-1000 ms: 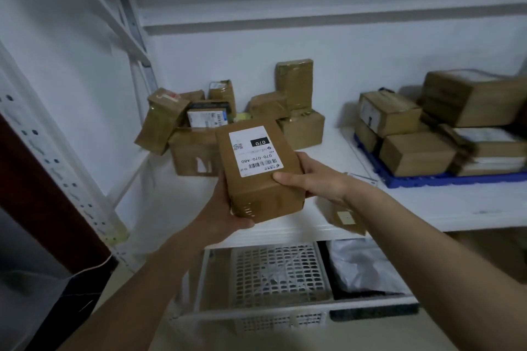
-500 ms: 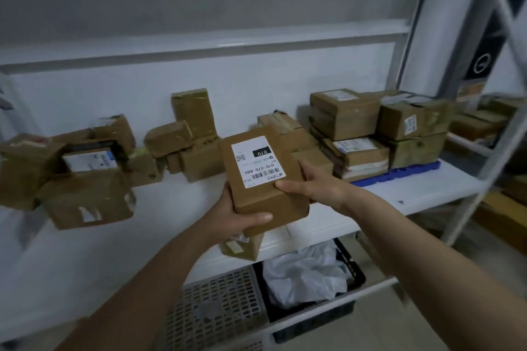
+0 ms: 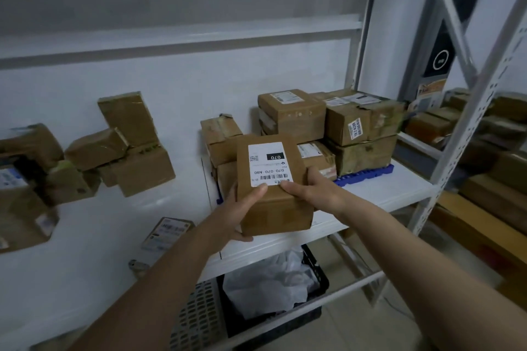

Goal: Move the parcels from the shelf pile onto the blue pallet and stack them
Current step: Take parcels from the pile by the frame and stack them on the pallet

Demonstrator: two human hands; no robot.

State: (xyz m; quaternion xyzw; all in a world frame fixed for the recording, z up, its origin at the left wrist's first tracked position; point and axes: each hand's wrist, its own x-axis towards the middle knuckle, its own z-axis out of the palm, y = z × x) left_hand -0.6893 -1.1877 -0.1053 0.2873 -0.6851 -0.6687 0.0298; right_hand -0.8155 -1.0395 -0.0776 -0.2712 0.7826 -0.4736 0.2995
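I hold a brown parcel (image 3: 273, 202) with a white label reading 070 above the front edge of the white shelf (image 3: 393, 194). My left hand (image 3: 236, 208) grips its left side and underside, thumb on top. My right hand (image 3: 313, 191) grips its right side, thumb on the top face. Just behind it stands the stack of parcels (image 3: 328, 128) on the blue pallet (image 3: 368, 174), two layers high. The shelf pile of brown parcels (image 3: 125, 151) lies at the left, loose and tilted.
A small flat labelled packet (image 3: 168, 232) lies on the shelf near my left forearm. Below the shelf sit a white perforated crate (image 3: 194, 319) and a black crate with white bags (image 3: 273, 288). A white upright post (image 3: 456, 134) stands right, with more boxes (image 3: 496, 179) beyond.
The view has swung right from the pile toward the pallet. The parcel in both hands has travelled right with it and now sits just in front of the pallet stack.
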